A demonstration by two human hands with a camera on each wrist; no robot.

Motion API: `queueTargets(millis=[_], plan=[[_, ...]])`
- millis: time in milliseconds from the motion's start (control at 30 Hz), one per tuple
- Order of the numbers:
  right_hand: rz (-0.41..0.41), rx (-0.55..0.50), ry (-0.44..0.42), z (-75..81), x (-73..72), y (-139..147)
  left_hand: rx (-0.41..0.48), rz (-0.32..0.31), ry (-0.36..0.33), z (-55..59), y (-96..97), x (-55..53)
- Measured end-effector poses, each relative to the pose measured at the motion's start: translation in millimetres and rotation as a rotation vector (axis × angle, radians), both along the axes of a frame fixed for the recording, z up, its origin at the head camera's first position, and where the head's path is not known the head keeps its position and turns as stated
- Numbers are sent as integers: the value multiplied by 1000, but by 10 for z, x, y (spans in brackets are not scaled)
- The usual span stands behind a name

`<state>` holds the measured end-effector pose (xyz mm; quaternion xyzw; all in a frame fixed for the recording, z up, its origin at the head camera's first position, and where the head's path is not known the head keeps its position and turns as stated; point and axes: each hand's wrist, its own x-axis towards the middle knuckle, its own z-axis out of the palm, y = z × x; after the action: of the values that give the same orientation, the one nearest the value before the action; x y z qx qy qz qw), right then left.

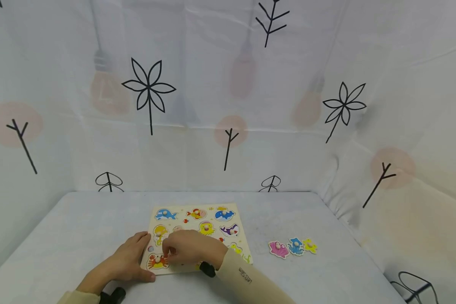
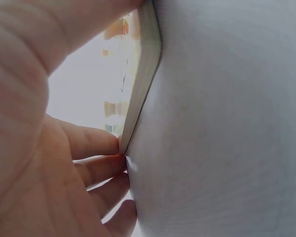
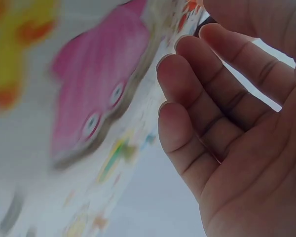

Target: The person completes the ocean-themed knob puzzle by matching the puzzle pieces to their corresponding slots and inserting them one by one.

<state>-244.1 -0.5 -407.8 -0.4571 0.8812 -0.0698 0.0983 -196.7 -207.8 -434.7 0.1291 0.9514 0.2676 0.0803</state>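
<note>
A pale wooden knob puzzle board (image 1: 197, 207) with sea-animal pictures lies on the table. My left hand (image 1: 127, 257) spans its near left corner, fingers against the left edge and thumb along the near edge. In the left wrist view, fingertips (image 2: 111, 143) touch the board's side (image 2: 143, 79). My right hand (image 1: 191, 248) is over the board's near part, its fingertips beside the red crab piece (image 1: 156, 261) and covering that piece's right side. The crab's knob shows uncovered. In the right wrist view, the fingers (image 3: 175, 74) bend loosely near a pink shell picture (image 3: 101, 74).
Right of the board lie a pink shell piece (image 1: 278, 249), a blue piece (image 1: 296, 246) and a yellow star-like piece (image 1: 309, 245). A whale piece (image 1: 224, 214) and an octopus piece (image 1: 206, 228) sit in the board. A patterned cloth (image 1: 197, 160) hangs behind the white table (image 1: 110, 215).
</note>
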Motion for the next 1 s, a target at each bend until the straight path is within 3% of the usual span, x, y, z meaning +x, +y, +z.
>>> queueTargets(millis=[267, 600, 1000], plan=[[-44, -19, 35, 1, 44, 434, -18, 16, -15, -15, 13, -4], [-164, -30, 54, 92, 89, 1003, -24, 23, -24, -13, 6, 6], [-390, -21, 38, 106, 55, 1679, -28, 23, -31, -10, 30, 6]])
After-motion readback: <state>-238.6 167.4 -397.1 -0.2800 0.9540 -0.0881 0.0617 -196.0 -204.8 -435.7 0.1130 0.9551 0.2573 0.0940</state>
